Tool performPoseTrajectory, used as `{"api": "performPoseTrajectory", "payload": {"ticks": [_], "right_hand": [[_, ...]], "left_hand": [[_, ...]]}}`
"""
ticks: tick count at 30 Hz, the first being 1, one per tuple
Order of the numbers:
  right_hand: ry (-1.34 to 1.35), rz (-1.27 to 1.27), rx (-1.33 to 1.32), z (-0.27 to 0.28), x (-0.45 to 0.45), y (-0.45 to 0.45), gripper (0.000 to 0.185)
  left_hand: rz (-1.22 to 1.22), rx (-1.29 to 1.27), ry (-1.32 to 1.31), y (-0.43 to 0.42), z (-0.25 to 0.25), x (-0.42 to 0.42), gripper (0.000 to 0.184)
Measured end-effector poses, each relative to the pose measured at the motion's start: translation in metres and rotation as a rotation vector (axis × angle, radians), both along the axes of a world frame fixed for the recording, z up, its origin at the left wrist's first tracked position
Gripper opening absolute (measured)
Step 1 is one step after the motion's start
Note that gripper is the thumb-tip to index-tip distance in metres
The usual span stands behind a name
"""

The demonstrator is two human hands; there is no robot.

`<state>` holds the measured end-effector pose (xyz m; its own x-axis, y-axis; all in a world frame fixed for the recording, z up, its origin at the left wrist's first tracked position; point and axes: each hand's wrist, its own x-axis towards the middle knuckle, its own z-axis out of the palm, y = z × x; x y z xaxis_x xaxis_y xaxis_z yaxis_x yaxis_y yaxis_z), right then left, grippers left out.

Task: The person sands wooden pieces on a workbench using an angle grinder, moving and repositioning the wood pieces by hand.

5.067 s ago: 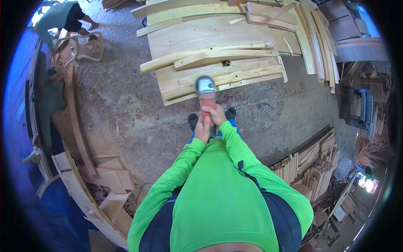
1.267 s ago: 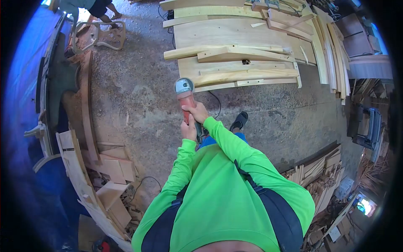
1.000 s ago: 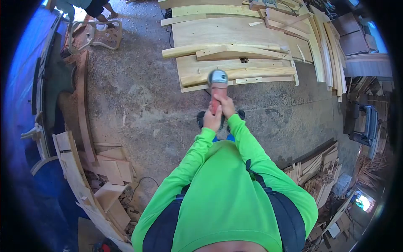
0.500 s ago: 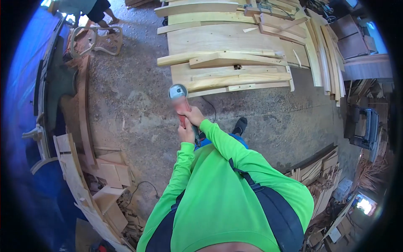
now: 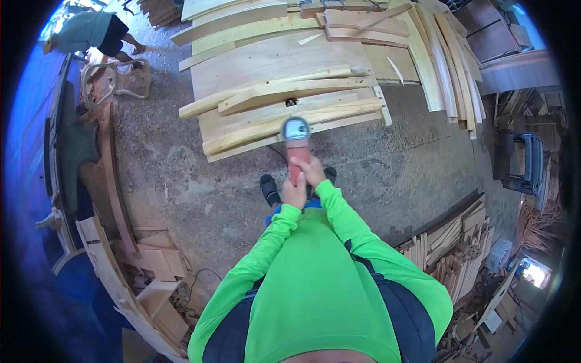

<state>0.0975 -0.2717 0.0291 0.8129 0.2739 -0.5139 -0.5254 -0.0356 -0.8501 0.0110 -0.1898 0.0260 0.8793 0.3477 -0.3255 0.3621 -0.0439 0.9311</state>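
Both my hands grip a red angle grinder (image 5: 298, 151) with a silver, rounded head, held out in front of my body. My right hand (image 5: 312, 171) wraps around the body of the tool. Just behind it, my left hand (image 5: 295, 192) is closed on the rear part. The grinder's head points away from me and, from above, overlaps the near edge of a stack of pale wooden boards (image 5: 242, 66). I cannot tell whether it touches the wood. A dark cord (image 5: 278, 153) shows on the floor beside the stack.
At the upper left a person (image 5: 91, 33) bends near a curved wooden frame (image 5: 115, 81). Long planks (image 5: 445, 66) lie at the upper right. Wood offcuts (image 5: 451, 254) are piled at the lower right, and panels (image 5: 160, 254) at the left. Concrete floor (image 5: 200, 193) surrounds my feet.
The grinder and both hands have swung right, from left of the stack to in front of its near edge. My view has turned, and both shoes now show.
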Motion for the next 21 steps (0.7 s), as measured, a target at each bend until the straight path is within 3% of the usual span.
{"api": "performPoseTrajectory", "payload": {"ticks": [3, 6, 9, 10, 13, 17, 21], "right_hand": [[-0.082, 0.175, -0.029, -0.018, -0.001, 0.019, 0.046], [-0.121, 0.314, 0.014, -0.001, 0.008, 0.028, 0.049], [-0.047, 0.243, 0.051, -0.013, 0.012, 0.007, 0.051], [-0.031, 0.211, 0.016, -0.008, 0.017, -0.01, 0.051], [-0.033, 0.022, 0.034, 0.0, 0.033, -0.066, 0.042], [0.089, -0.204, 0.206, -0.01, 0.056, -0.129, 0.028], [0.057, -0.128, 0.159, -0.014, 0.061, -0.143, 0.029]], "left_hand": [[0.227, -0.072, 0.004, 0.0, -0.047, -0.019, 0.044], [0.406, -0.032, -0.069, -0.005, -0.026, -0.011, 0.051], [0.307, -0.037, 0.066, -0.019, -0.021, -0.007, 0.052], [0.269, -0.01, 0.019, -0.036, 0.001, 0.005, 0.052], [0.097, 0.115, -0.007, -0.076, -0.009, 0.03, 0.048], [-0.059, 0.047, -0.016, -0.127, -0.012, 0.067, 0.043], [-0.033, 0.044, -0.053, -0.141, -0.002, 0.072, 0.04]]}}
